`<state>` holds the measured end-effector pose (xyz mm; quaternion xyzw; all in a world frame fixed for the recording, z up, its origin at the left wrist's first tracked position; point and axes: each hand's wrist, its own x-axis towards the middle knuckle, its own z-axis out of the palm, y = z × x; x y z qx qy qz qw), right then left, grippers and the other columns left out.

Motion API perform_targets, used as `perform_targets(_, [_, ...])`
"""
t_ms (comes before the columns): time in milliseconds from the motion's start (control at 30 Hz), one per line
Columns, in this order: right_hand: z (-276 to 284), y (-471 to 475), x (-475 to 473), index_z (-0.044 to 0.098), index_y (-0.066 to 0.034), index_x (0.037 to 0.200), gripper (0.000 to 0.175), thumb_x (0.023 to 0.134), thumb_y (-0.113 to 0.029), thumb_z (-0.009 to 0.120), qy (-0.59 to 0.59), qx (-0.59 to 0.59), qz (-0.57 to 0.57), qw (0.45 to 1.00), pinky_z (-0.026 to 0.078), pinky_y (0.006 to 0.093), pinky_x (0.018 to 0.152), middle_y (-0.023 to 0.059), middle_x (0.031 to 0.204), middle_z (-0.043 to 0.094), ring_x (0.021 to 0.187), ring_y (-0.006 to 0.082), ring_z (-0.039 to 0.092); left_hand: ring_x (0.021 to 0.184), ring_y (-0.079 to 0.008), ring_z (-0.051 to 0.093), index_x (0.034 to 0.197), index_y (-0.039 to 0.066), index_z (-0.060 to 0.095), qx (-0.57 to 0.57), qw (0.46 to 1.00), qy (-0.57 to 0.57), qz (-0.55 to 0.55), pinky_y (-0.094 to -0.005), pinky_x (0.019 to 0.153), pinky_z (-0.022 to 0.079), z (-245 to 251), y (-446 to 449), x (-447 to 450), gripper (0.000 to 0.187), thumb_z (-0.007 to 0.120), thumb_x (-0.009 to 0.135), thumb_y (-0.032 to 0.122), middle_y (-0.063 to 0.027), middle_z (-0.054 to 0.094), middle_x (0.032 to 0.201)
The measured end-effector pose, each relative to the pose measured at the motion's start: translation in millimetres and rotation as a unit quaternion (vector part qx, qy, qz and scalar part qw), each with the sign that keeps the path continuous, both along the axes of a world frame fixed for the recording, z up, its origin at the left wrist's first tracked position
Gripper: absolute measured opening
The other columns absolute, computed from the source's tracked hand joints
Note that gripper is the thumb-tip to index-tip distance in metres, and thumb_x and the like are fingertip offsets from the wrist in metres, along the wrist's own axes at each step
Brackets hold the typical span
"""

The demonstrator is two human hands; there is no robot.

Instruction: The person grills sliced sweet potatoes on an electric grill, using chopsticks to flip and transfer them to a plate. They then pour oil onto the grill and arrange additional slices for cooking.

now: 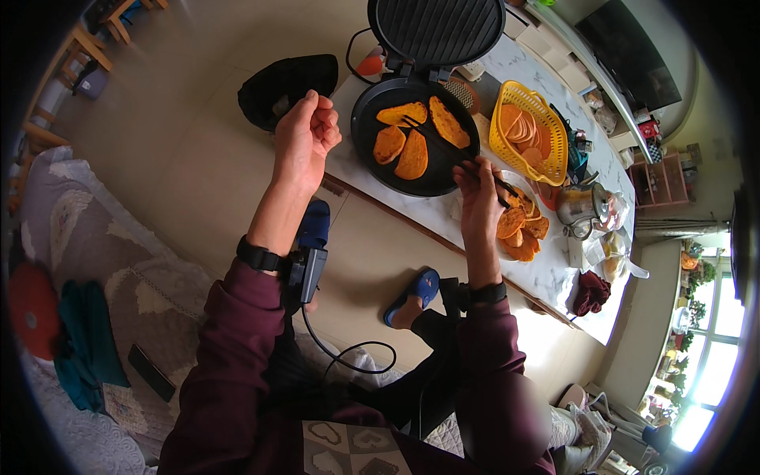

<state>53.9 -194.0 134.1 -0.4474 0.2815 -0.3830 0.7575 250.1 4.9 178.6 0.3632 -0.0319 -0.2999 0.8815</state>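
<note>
My right hand (482,193) grips a pair of black chopsticks (442,141), whose tips touch the upper left slice in the round black electric griddle (439,181). Several orange-yellow slices of food (412,155) lie in the griddle, browned in spots. Its ridged lid (439,29) stands raised behind. My left hand (306,130) is held in the air left of the griddle, fingers loosely curled, with nothing visible in it. Partly behind my right hand, a plate (509,177) is heaped with browned slices (522,228). A yellow plastic basket (555,163) beyond it holds round, pale orange slices (522,130).
The marble-patterned table (409,211) also bears a metal kettle (582,205), plastic bags (614,249) and a dark red cloth (592,293). A black bag-like thing (285,89) is behind my left hand. A quilted sofa cover (130,237) with a phone (151,372) lies at left.
</note>
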Motion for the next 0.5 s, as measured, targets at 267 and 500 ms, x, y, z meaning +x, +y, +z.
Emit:
perform_targets(267, [-2.0,-6.9,-6.2,0.054,-0.0018,0.109,0.024,0.096,-0.021,0.054,-0.029,0.043,-0.007,0.999,0.055,0.0295,0.074,0.0147,0.097,0.064,0.083,0.0224,0.066,0.052,-0.0094,0.044,0.079,0.007,0.056,0.0,1.0,-0.003,0.002,-0.0236,0.052,0.037,0.4,1.1,1.4,0.025,0.054,0.095,0.026,-0.0018,0.052,0.063])
perform_targets(500, [1.1,-4.4,-4.3,0.054,-0.001,0.109,0.024,0.096,-0.021,0.053,-0.019,0.016,-0.008,1.0,0.055,0.0301,0.075,0.0149,0.096,0.064,0.082,0.0226,0.066,0.054,-0.01,0.041,0.081,0.007,0.056,0.003,1.0,0.003,0.003,-0.0241,0.054,0.034,1.0,1.3,0.5,0.024,0.056,0.095,0.027,-0.0011,0.048,0.063])
